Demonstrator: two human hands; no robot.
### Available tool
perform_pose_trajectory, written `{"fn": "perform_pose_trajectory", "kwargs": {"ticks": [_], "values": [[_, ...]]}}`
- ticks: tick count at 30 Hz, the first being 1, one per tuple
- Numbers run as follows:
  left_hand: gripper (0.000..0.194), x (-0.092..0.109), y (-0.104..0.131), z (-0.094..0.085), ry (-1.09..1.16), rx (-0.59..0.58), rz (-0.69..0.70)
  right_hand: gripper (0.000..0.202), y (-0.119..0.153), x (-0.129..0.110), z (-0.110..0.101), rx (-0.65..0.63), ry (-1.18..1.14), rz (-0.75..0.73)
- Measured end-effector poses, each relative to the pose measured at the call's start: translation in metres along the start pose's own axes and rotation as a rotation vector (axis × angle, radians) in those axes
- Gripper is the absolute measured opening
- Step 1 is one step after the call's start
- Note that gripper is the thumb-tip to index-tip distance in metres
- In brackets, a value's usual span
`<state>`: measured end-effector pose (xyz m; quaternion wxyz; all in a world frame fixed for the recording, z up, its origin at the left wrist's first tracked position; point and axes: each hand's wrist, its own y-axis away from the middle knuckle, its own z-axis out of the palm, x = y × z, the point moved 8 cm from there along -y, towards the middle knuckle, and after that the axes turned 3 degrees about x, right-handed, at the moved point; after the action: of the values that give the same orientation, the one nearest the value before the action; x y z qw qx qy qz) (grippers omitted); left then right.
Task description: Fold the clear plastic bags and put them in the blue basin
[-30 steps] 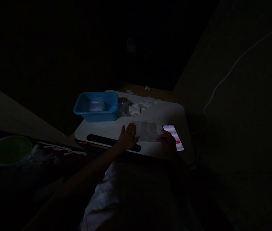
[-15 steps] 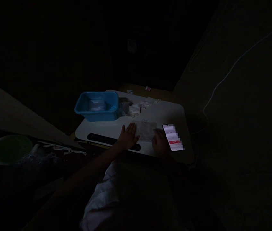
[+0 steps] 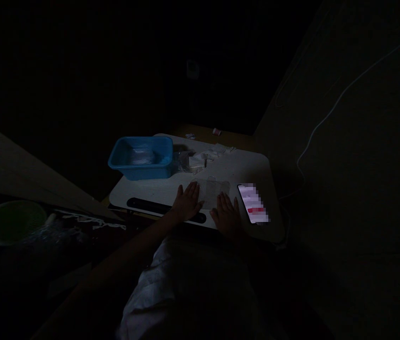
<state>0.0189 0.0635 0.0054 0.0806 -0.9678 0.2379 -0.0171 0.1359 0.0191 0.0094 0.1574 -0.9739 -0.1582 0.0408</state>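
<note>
A thin, see-through plastic sheet or bag (image 3: 211, 189) lies flat on the small white table (image 3: 249, 165); the dim light hides which of the two it is. My left hand (image 3: 187, 202) rests flat at its left edge, fingers stretched out. On its lower right part lies my right hand (image 3: 226, 216), palm down with the fingers spread. Just right of that hand is a lit phone (image 3: 253, 203), lying face up.
A blue plastic basin (image 3: 143, 172) with clear plastic inside stands at the table's back left. Crumpled white and clear wrappings (image 3: 198, 162) lie beside it. A black slot (image 3: 150, 205) runs along the front edge. A green basket (image 3: 16, 222) is at far left, and a white cable (image 3: 341, 97) hangs at right.
My right hand, blurred and curled before, now lies flat with fingers spread on the plastic. The plastic looks flatter. My left hand has stayed nearly in place.
</note>
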Motion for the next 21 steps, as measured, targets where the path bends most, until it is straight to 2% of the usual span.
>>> {"fn": "perform_pose_trajectory", "kwargs": {"ticks": [7,11,13,17,21], "values": [[0.059,0.0,0.0,0.002,0.0,-0.003,-0.002,0.062,0.009,0.02,-0.002,0.015,0.091,0.195],[0.059,-0.001,0.0,0.002,-0.003,0.004,-0.005,0.067,0.005,0.023,-0.009,0.01,0.117,0.292],[0.058,-0.001,0.0,0.001,-0.004,0.007,-0.004,0.066,-0.004,0.015,-0.012,-0.006,0.086,0.23],[0.057,-0.001,0.0,-0.002,-0.004,0.007,-0.006,0.059,-0.022,-0.014,-0.009,-0.039,-0.018,-0.028],[0.058,0.0,0.0,-0.001,-0.009,-0.008,0.002,0.056,-0.026,-0.019,0.005,-0.051,-0.043,-0.087]]}}
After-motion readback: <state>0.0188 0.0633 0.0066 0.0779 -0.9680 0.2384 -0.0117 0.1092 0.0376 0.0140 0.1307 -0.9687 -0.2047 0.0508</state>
